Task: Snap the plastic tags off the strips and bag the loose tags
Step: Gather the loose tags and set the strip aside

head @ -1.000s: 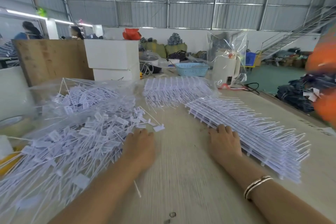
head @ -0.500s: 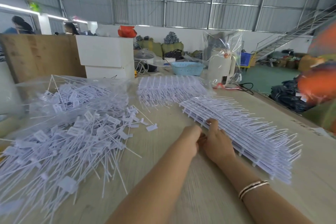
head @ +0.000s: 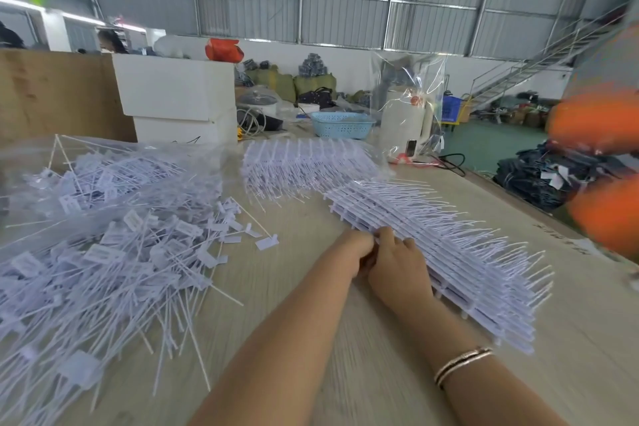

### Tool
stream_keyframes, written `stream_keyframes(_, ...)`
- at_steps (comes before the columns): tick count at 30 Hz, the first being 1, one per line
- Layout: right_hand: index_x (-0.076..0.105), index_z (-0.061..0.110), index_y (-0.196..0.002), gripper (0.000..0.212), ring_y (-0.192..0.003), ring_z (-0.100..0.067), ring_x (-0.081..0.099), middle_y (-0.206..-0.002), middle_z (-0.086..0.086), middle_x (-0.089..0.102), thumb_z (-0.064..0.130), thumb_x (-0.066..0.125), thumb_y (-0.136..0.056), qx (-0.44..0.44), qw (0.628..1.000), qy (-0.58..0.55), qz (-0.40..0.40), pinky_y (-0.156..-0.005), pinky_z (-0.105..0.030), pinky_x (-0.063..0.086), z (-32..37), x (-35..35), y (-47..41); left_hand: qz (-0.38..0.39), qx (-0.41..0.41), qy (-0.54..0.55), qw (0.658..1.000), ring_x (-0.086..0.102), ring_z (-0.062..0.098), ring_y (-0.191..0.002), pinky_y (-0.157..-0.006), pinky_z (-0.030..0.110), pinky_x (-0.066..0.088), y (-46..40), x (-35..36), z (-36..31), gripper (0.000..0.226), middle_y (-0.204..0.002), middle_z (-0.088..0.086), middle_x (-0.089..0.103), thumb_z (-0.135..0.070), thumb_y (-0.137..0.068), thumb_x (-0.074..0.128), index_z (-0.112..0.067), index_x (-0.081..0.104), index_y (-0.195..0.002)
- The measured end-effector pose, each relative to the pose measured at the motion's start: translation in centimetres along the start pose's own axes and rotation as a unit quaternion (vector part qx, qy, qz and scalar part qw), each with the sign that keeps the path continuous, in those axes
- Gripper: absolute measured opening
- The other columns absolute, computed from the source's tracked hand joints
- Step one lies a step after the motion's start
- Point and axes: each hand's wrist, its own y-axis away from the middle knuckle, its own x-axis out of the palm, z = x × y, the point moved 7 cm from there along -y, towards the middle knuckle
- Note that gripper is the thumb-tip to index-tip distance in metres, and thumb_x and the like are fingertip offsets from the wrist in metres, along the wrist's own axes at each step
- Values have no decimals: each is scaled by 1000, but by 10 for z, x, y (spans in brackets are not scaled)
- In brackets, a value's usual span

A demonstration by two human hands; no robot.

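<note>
Left hand: the left hand [head: 359, 250] lay curled at the near edge of the strips [head: 449, 252]; whether it held one could not be told.
Right hand: the right hand [head: 397, 266] rested against it, fingers on the same edge, grip hidden.
Strips: stacked on the table [head: 345, 373], right of centre.
Loose tags: the loose tags [head: 103, 270] were heaped at left.

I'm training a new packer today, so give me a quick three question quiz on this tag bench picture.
1. True or false: both hands meet at the near edge of the stack of strips.
2. The loose tags lie on which side of the hands: A left, B right?
3. Which wrist wears the bracelet?

Key: 1 true, left hand and right hand meet there. 2 A. 3 right.
</note>
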Motion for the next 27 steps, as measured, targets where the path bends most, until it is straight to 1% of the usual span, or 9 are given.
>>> stream_keyframes(2, 33, 15, -123, 35, -111, -30, 42, -114, -10, 61, 27, 42, -92, -2, 999, 47, 26, -87, -37, 30, 3, 6, 1, -8, 16, -19, 1000, 56, 20, -65, -52, 23, 46, -2, 3, -5, 14, -79, 8, 63, -20, -91, 54, -11, 61, -84)
stream_keyframes(4, 33, 15, -120, 32, -111, -29, 40, -110, -10, 62, 26, 43, -91, 3, 999, 28, 33, -85, -38, 26, 4, 6, 0, -21, 26, -28, 999, 57, 21, -72, -60, 28, 47, -5, 1, -7, 16, -86, 9, 63, -23, -91, 56, -9, 63, -92)
stream_keyframes(8, 36, 13, -119, 32, -107, -30, 45, -100, -13, 64, 13, 44, -88, -3, 998, -69, 4, -78, -35, 27, 3, -1, -3, -52, 40, -23, 998, 52, 19, -56, -43, 16, 40, -9, -8, -7, 20, -62, 6, 55, -11, -83, 65, -7, 55, -66)
stream_keyframes(11, 34, 12, -125, 40, -100, -36, 51, -99, -20, 63, 5, 42, -87, 15, 987, -161, -11, -75, -39, 34, 2, -6, -2, -72, 73, -25, 994, 54, 19, -64, -62, 25, 43, -9, -9, -7, 9, -71, 5, 59, -6, -81, 64, -2, 58, -75)
stream_keyframes(13, 33, 13, -126, 37, -100, -36, 51, -100, -18, 64, 9, 41, -90, 12, 987, -158, -18, -77, -40, 35, 2, -9, -1, -86, 98, 4, 992, 59, 20, -68, -58, 23, 46, -6, -12, -5, 10, -83, 5, 65, -9, -81, 61, -6, 64, -89)
stream_keyframes(17, 35, 16, -126, 32, -111, -33, 47, -110, -16, 61, 21, 37, -94, 35, 993, -110, 10, -93, -42, 30, -1, -6, -2, -113, 115, 18, 987, 50, 20, -52, -44, 21, 36, 5, -29, 1, 4, -73, 8, 63, -18, -77, 62, -14, 62, -74)
stream_keyframes(20, 36, 18, -128, 31, -117, -30, 44, -120, -14, 56, 21, 33, -97, 72, 990, -107, 49, -99, -44, 25, -4, -3, -4, -147, 157, -48, 976, 43, 17, -47, -44, 22, 29, 21, -53, 2, 22, -58, 2, 52, -19, -79, 57, -16, 50, -59)
stream_keyframes(23, 36, 18, -134, 35, -124, -32, 40, -138, -6, 43, 17, 36, -99, 32, 992, -43, 111, -101, -50, 25, 7, 2, -2, -168, 212, -132, 954, 37, 14, -47, -47, 25, 26, 42, -75, -2, 32, -45, -6, 42, -17, -84, 50, -17, 45, -53)
stream_keyframes(27, 54, 21, -112, 34, -114, -28, 50, -119, -4, 60, 38, 27, -99, 28, 980, -148, 130, -101, -44, 29, 20, -6, 2, -233, 292, -212, 903, 27, 14, -47, -45, 23, 22, 69, -109, -25, 35, -52, -3, 29, -17, -91, 44, -15, 32, -57)
